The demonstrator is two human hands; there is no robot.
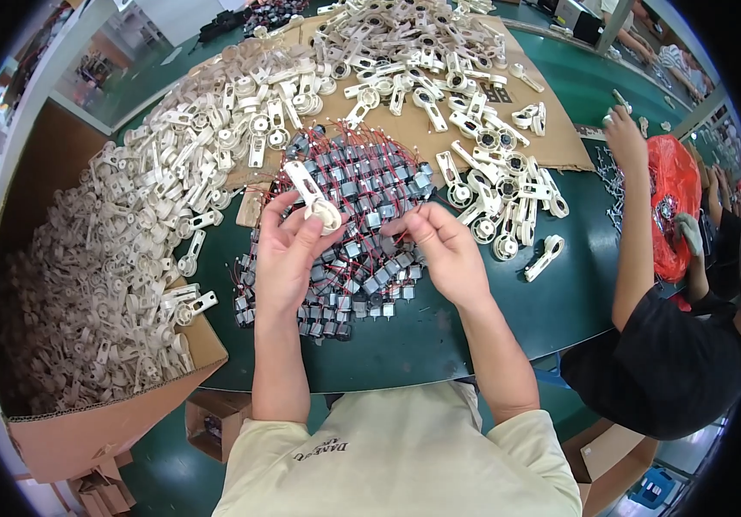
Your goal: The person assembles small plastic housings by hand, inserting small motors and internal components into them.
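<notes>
My left hand (284, 254) is closed around a white plastic housing (308, 191), which has a long slotted handle and a round cup at its lower end. The handle points up and to the left, and the cup faces me. Close to its right, my right hand (446, 250) has thumb and fingers pinched together; whatever lies between them is too small to make out. Beneath both hands spreads a pile of small grey motors (375, 185) with red wires. White housings with dark round inserts (508, 177) lie to the right of the motors.
A cardboard box (207, 345) heaped with white housings stands at left. More housings (241, 95) cover a cardboard sheet (551, 129) on the green table (388, 353). At right, a co-worker's arm (633, 215) reaches past a red plastic bag (674, 189) and scattered metal parts (612, 185).
</notes>
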